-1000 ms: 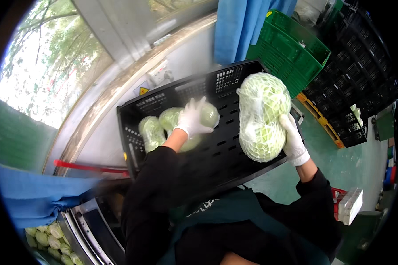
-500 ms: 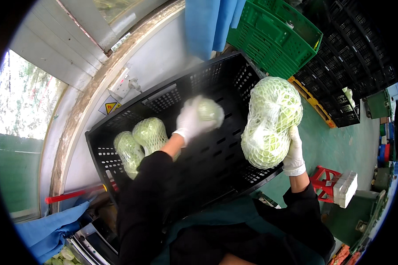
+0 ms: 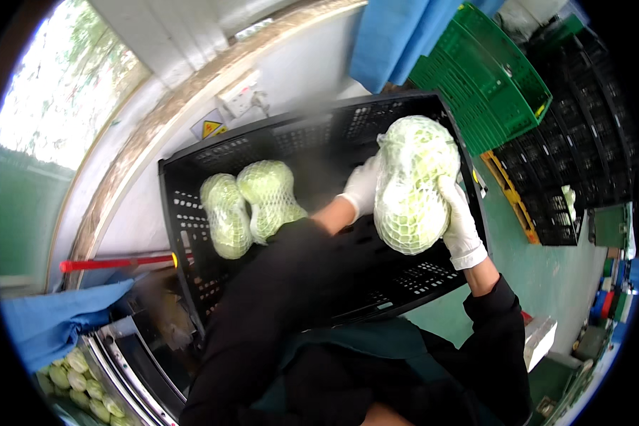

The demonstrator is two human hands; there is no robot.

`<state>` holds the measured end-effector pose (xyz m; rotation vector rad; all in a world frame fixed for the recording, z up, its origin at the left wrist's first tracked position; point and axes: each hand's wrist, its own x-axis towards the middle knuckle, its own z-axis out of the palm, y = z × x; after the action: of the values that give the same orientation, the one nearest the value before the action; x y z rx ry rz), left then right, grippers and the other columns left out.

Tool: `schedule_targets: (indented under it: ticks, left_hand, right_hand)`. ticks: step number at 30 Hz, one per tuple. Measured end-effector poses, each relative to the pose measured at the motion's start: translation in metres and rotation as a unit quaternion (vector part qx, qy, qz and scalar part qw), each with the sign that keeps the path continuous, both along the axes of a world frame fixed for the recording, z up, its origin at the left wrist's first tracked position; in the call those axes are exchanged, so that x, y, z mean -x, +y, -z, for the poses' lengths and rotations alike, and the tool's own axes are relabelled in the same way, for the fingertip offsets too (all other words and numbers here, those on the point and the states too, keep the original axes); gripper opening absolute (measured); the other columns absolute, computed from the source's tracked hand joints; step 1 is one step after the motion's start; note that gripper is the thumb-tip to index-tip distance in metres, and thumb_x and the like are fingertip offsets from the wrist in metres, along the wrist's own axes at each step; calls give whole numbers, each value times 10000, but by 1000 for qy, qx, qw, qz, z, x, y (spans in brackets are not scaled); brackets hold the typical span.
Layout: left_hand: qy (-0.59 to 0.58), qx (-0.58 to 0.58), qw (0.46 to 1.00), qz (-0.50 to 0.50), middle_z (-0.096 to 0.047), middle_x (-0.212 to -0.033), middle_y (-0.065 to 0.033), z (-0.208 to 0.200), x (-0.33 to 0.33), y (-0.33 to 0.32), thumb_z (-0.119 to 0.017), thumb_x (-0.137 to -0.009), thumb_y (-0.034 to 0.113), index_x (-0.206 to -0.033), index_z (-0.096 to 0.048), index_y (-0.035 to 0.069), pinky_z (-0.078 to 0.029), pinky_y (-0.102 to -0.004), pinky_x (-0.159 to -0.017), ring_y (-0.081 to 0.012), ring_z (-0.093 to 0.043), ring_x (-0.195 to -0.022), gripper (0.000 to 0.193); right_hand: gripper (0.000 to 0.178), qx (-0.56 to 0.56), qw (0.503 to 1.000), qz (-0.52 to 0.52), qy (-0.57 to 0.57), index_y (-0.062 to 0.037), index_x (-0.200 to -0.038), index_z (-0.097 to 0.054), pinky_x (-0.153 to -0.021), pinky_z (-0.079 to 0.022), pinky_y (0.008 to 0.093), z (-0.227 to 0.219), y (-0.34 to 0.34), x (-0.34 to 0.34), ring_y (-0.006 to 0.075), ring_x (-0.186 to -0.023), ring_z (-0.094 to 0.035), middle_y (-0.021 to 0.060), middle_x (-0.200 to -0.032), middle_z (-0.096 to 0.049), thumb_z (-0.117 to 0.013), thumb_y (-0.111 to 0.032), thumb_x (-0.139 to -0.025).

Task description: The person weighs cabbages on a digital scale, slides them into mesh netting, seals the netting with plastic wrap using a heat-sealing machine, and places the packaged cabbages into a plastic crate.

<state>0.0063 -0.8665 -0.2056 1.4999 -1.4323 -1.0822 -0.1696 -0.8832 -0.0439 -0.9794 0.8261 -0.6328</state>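
Note:
A bundle of pale green cabbages in white netting (image 3: 415,186), with a narrowed waist, is held up over the right part of a black plastic crate (image 3: 334,280). My right hand (image 3: 461,224), in a white glove, is closed on its right side, thumb on the front. My left hand (image 3: 362,187), gloved too, presses against its left side; its fingertips are hidden behind the netting. Two more netted cabbage bundles, one at the left (image 3: 226,216) and one beside it (image 3: 268,199), lie in the crate's left end. My left forearm covers part of the crate floor.
Green crates (image 3: 476,74) and stacked black crates (image 3: 568,156) stand at the far right, near a yellow pallet edge (image 3: 508,195). A wall with a socket (image 3: 245,96) borders the crate's far side. Loose cabbages (image 3: 78,383) lie at the lower left, beside a metal-edged machine (image 3: 131,369).
My left hand has moved right, from mid-crate to the netted bundle held by my right hand. The blurred pale round thing at my left hand is out of sight. The view has shifted.

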Motion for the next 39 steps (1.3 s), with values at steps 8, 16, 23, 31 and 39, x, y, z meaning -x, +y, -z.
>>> schedule_targets:
  ticks: [8,16,23,31,39]
  left_hand:
    - [-474,75,873,-87,-508,-1287,-197,-115,-122,183,-688,-790,313,-1213,-573,69,-365,-472,-1033,-378,-429,-1264,502]
    - [-420,49,886,-191,-528,-1279,-186,-153,-86,279,-762,-743,304,-1209,-576,55,-393,-456,-1017,-384,-478,-1226,560]
    - [-385,14,888,-250,-539,-1275,-173,-162,-67,303,-771,-731,252,-1203,-593,46,-416,-428,-1012,-359,-494,-1222,544]
    - [-319,90,897,-294,-527,-1137,-166,-145,-37,302,-704,-746,338,-1097,-586,55,-438,-438,-900,-345,-508,-1083,466]
    - [-274,32,883,-380,-508,-1213,-164,-155,9,342,-720,-721,319,-1154,-573,48,-388,-434,-990,-339,-450,-1200,531]
  right_hand:
    - [530,-76,989,-125,36,16,-1282,-510,-883,-506,316,40,11,-84,176,-1030,-616,106,-1181,-618,-695,-267,-874]
    - [553,150,974,-138,93,32,-1282,-503,-876,-518,316,132,5,-138,179,-1002,-638,101,-1154,-635,-731,-219,-845]
    - [549,41,978,-148,142,25,-1270,-526,-847,-511,315,188,-16,-138,176,-980,-635,116,-1139,-638,-718,-287,-860]
    - [525,169,941,-294,12,6,-1378,-448,-967,-455,309,182,-21,-131,201,-1145,-547,132,-1329,-529,-519,-339,-988]
    - [526,234,924,-270,137,-9,-1378,-441,-988,-438,363,170,-15,-155,247,-1165,-534,138,-1331,-519,-511,-342,-977]
